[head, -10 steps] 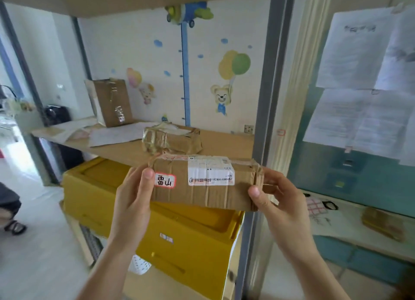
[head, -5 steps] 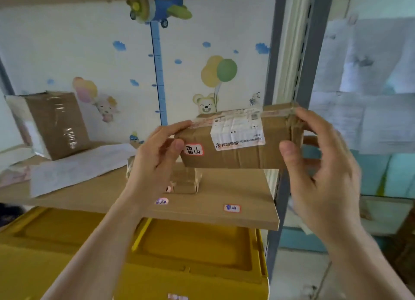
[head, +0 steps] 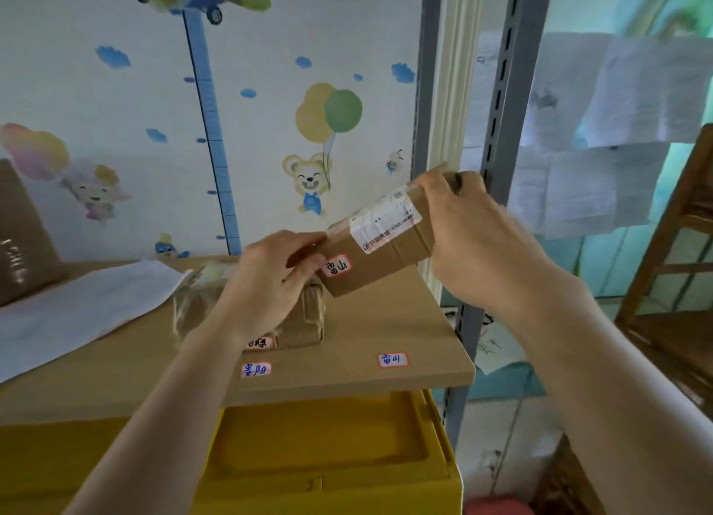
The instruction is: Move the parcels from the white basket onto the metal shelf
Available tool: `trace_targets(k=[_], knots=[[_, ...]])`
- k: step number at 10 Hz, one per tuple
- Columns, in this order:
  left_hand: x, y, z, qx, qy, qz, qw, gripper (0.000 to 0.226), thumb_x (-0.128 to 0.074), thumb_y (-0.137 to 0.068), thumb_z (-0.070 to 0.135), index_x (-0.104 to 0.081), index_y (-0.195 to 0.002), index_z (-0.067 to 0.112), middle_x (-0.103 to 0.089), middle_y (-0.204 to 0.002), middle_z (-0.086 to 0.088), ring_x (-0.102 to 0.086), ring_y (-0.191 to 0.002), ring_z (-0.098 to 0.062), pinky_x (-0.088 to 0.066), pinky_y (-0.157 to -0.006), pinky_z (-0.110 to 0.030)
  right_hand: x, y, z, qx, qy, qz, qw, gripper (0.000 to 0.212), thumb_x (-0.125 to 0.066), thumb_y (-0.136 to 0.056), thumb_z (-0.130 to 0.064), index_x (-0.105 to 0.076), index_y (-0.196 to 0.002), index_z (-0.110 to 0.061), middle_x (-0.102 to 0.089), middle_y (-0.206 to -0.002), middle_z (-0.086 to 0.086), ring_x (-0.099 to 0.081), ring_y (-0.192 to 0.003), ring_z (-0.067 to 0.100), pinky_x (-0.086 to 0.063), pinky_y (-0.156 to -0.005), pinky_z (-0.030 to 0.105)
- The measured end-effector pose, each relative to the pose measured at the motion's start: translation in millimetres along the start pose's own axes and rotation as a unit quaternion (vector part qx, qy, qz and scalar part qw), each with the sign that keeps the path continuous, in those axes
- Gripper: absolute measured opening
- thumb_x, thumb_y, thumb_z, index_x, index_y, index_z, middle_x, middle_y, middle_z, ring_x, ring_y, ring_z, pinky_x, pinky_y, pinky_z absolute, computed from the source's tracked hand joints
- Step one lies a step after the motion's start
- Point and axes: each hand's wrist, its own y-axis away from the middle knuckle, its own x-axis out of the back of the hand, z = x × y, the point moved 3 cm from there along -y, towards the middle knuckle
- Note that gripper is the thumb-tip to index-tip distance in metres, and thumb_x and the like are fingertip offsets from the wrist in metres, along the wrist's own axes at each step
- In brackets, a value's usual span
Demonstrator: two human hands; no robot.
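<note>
Above shelf board (head: 386,321): tilted parcel (head: 380,252), seemingly airborne.

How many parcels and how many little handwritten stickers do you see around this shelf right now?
Cardboard parcels: 3 (held parcel, taped parcel on the shelf board, big box at far left)
Handwritten stickers: 4 (on held parcel, on taped parcel, shelf edge and)
Total: 7

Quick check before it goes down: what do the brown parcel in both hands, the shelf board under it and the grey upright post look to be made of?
Brown rectangular parcel: matte corrugated-looking cardboard, glossy tape bands, white paper label. Tan shelf board: smooth, even surface, probably laminated wood or fibreboard; no grain shows. Grey slotted upright post: painted metal, judging by its punched slots. Left hand and right hand grip the parcel's ends.
</note>
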Motion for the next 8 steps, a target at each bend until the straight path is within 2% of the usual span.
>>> trace_targets(k=[1,2,3,4,5,6,7,8], knots=[[-7.6,-0.5,-1.0,-0.011,-0.035,-0.062,0.997,0.036,-0.058,-0.099,0.029,-0.066,-0.133,0.02,-0.076,-0.116,0.0,-0.068,-0.101,-0.014,-0.047,-0.078,-0.017,-8.2,1.9,-4.0,0.011,0.104,-0.036,0.994,0.064,-0.066,-0.085,-0.003,-0.035,-0.14,-0.015,-0.049,-0.117,0.017,-0.063,-0.097,0.035,-0.04,-0.068,0.037],[-7.6,-0.7,-3.6,-0.012,-0.057,-0.088,0.994,0.034,-0.056,-0.099,0.032,-0.067,-0.131,0.024,-0.075,-0.11,0.002,-0.064,-0.099,-0.013,-0.041,-0.075,-0.014,-14.6,-2.5,1.4,-0.001,0.138,-0.059,0.989,0.062,-0.07,-0.085,-0.008,-0.038,-0.137,-0.016,-0.048,-0.097,0.012,-0.058,-0.092,0.032,-0.04,-0.067,0.036],[-6.6,0.2,-9.8,-0.016,-0.092,-0.118,0.989,0.044,-0.057,-0.088,0.056,-0.071,-0.122,0.032,-0.066,-0.111,0.011,-0.058,-0.101,-0.01,-0.05,-0.085,-0.032,-40.0,-0.5,8.9,0.005,0.144,-0.121,0.982,0.053,-0.07,-0.089,-0.016,-0.042,-0.135,-0.018,-0.051,-0.087,0.005,-0.063,-0.086,0.03,-0.046,-0.066,0.037],[-11.4,5.3,-9.0,-0.025,-0.143,-0.181,0.973,0.061,-0.061,-0.072,0.071,-0.065,-0.124,0.04,-0.056,-0.119,0.016,-0.051,-0.111,-0.008,-0.05,-0.092,-0.038,-71.4,3.7,16.3,0.012,0.118,-0.149,0.982,0.049,-0.069,-0.09,-0.016,-0.049,-0.135,-0.02,-0.066,-0.105,0.007,-0.068,-0.091,0.028,-0.049,-0.067,0.036],[-11.7,6.0,-8.2,-0.04,-0.16,-0.169,0.972,0.058,-0.076,-0.072,0.057,-0.063,-0.125,0.038,-0.058,-0.123,0.015,-0.052,-0.115,-0.009,-0.051,-0.095,-0.04,-75.0,0.4,23.2,0.001,0.095,-0.144,0.985,0.052,-0.071,-0.09,-0.021,-0.048,-0.137,-0.022,-0.068,-0.108,0.007,-0.068,-0.092,0.028,-0.049,-0.067,0.035],[-14.5,5.9,-6.9,-0.036,-0.165,-0.161,0.972,0.059,-0.078,-0.071,0.057,-0.065,-0.124,0.034,-0.059,-0.123,0.013,-0.054,-0.113,-0.01,-0.052,-0.092,-0.038,-73.9,-2.4,29.7,0.011,0.08,-0.143,0.986,0.048,-0.071,-0.09,-0.027,-0.051,-0.134,-0.02,-0.067,-0.109,0.007,-0.068,-0.093,0.028,-0.049,-0.066,0.034],[-14.2,8.7,-0.5,-0.043,-0.157,-0.138,0.977,0.07,-0.074,-0.07,0.066,-0.062,-0.13,0.032,-0.058,-0.125,0.013,-0.055,-0.114,-0.01,-0.051,-0.092,-0.036,-73.9,-0.4,24.3,0.031,0.062,-0.142,0.987,0.048,-0.071,-0.089,-0.03,-0.053,-0.133,-0.023,-0.069,-0.116,0.004,-0.069,-0.096,0.026,-0.055,-0.072,0.034],[11.5,19.0,-5.0,-0.046,-0.096,-0.033,0.994,0.066,-0.058,-0.082,0.067,-0.063,-0.132,0.024,-0.061,-0.127,0.007,-0.057,-0.111,-0.009,-0.05,-0.091,-0.035,-59.7,6.9,21.8,0.06,-0.021,-0.097,0.993,0.056,-0.074,-0.086,-0.037,-0.051,-0.138,-0.029,-0.066,-0.127,-0.003,-0.068,-0.102,0.019,-0.055,-0.079,0.033]])
